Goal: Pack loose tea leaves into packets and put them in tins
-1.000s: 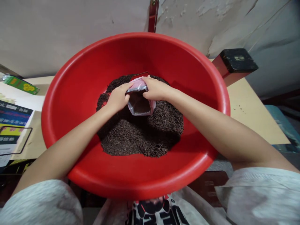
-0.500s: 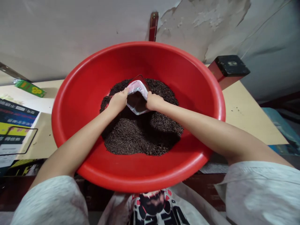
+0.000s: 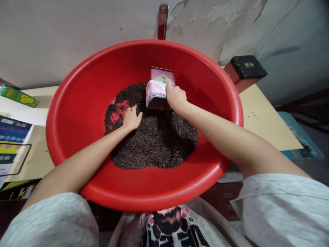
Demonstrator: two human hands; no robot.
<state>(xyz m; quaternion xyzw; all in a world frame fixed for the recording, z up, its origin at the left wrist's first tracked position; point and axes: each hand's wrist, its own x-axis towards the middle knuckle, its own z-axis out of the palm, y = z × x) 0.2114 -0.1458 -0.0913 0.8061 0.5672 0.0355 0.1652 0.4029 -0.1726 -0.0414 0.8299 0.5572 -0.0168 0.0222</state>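
Observation:
A big red basin (image 3: 144, 188) holds a heap of dark, loose tea leaves (image 3: 144, 147). My right hand (image 3: 177, 97) grips a pink tea tin (image 3: 161, 77) by its side; the tin lies tilted over the heap, its mouth toward me and lined with a clear plastic bag (image 3: 153, 90). To the left of the tin, my left hand (image 3: 132, 118) rests on the tea with its fingers spread, holding nothing. Near those fingertips the red bottom of the basin shows through thin tea.
Behind the basin's right rim stands a similar tin with a black lid (image 3: 248, 67). On the left of the pale table (image 3: 269, 128) are a green box (image 3: 19, 96) and printed packaging (image 3: 14, 137). A peeling wall (image 3: 89, 27) rises behind.
My left hand has let go of the bag's rim and dropped onto the tea. The tin, held by my right hand alone, has turned so its pink labelled side shows.

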